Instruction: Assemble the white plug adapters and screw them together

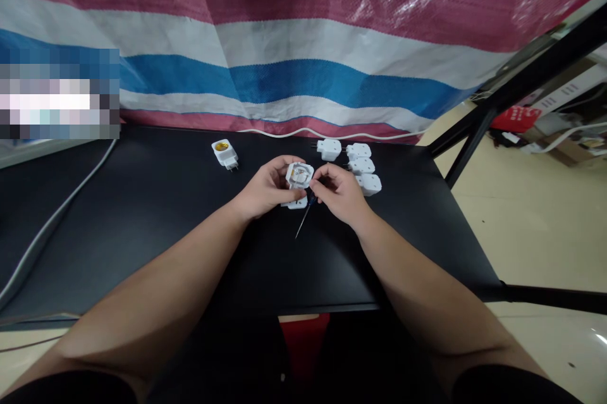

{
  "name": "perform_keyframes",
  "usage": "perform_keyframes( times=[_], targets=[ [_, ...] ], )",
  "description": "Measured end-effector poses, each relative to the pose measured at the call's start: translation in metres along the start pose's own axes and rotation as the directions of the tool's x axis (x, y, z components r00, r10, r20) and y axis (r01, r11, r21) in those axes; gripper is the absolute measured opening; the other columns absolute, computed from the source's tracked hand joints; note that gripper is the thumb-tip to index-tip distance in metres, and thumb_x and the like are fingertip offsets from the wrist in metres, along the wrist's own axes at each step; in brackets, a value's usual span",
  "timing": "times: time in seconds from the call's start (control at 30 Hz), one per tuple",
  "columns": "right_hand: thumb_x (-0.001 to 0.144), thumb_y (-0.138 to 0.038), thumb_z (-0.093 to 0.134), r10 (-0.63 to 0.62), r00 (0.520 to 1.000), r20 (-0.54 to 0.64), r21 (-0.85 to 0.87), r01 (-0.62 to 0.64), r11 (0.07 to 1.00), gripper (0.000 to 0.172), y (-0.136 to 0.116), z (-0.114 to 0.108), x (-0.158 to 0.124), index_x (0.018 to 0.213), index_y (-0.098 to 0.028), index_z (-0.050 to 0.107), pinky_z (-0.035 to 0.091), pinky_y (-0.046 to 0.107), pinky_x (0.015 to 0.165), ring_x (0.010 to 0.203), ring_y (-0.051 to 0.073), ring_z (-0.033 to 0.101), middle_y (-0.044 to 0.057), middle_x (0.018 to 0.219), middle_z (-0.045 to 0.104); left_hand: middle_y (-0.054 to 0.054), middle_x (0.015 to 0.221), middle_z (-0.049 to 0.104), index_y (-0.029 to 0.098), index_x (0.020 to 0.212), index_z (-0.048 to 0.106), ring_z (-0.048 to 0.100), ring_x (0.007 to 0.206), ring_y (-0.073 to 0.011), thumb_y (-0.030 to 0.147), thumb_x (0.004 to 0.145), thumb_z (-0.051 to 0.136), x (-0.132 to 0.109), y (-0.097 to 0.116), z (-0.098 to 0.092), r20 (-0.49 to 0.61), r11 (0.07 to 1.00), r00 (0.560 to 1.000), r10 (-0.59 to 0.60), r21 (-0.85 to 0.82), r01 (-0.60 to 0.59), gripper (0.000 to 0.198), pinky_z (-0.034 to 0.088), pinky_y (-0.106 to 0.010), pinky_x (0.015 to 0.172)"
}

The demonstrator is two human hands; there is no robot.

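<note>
My left hand [265, 189] is closed around an opened white plug adapter [299, 174], held just above the black table [142, 227] with its inner metal parts facing me. My right hand [339, 192] pinches at the adapter's right edge; what its fingertips hold is too small to make out. A small screwdriver [303, 217] with a dark blue handle lies on the table under my hands, tip toward me. A white cover piece [296, 203] lies beneath the held adapter.
Several white adapters [360, 167] sit in a cluster just beyond my right hand. One adapter with a yellow socket [224, 153] lies apart at the left. A white cable [279, 133] runs along the table's far edge under a striped tarp. A grey cable [57, 214] crosses the left side.
</note>
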State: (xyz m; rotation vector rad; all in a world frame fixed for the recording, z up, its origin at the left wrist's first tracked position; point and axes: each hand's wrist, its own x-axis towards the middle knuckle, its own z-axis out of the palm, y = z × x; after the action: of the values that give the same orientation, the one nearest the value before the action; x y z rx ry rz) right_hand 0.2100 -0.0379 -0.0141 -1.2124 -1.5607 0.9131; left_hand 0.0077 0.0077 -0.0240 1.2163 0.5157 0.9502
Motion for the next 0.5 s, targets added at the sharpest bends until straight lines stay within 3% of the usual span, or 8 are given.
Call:
perform_keyframes(
  times=[0.13,0.2,0.33,0.5],
  targets=[
    [0.087,-0.021,0.073,-0.251,0.963,-0.098,-0.233,0.223,0.947,0.021,-0.0059,-0.0012,-0.0034,0.106,-0.026,0.066,0.059,0.039,0.074,0.1,0.024,0.066,0.008,0.115,0.063,-0.003,0.103,0.072,0.019,0.121,0.068,0.069,0.086,-0.0147,0.009,0.067,0.095,-0.0012,-0.0003,0.0005,-0.004,0.999,1.0,-0.003,0.04,0.003,0.061,0.06,-0.026,0.077],
    [0.088,-0.018,0.073,-0.336,0.939,-0.072,-0.339,0.294,0.894,0.024,-0.0091,-0.0023,-0.0053,0.11,-0.027,0.068,0.06,0.044,0.085,0.106,0.026,0.066,0.009,0.118,0.063,-0.002,0.101,0.071,0.019,0.124,0.068,0.069,0.084,-0.0139,0.009,0.068,0.094,-0.0022,-0.0004,0.0013,0.012,0.998,1.0,-0.011,0.057,0.011,0.063,0.059,-0.026,0.076],
    [0.095,-0.02,0.07,-0.395,0.919,-0.014,-0.363,0.363,0.858,0.02,-0.0097,-0.0028,-0.0064,0.112,-0.029,0.073,0.06,0.048,0.092,0.103,0.026,0.068,0.008,0.112,0.064,-0.001,0.097,0.07,0.018,0.128,0.067,0.066,0.078,-0.0118,0.009,0.07,0.093,-0.0032,0.0004,0.0031,0.037,0.997,0.999,-0.023,0.069,0.021,0.064,0.057,-0.025,0.073],
    [0.098,-0.024,0.071,-0.405,0.914,-0.037,-0.359,0.366,0.859,0.014,-0.0057,-0.0008,-0.0052,0.11,-0.028,0.077,0.06,0.047,0.093,0.102,0.026,0.068,0.007,0.108,0.065,0.0,0.093,0.07,0.017,0.131,0.068,0.066,0.078,-0.0118,0.008,0.07,0.092,-0.0026,0.0011,0.004,0.05,0.997,0.999,-0.015,0.079,0.011,0.066,0.056,-0.025,0.074]
  ],
)
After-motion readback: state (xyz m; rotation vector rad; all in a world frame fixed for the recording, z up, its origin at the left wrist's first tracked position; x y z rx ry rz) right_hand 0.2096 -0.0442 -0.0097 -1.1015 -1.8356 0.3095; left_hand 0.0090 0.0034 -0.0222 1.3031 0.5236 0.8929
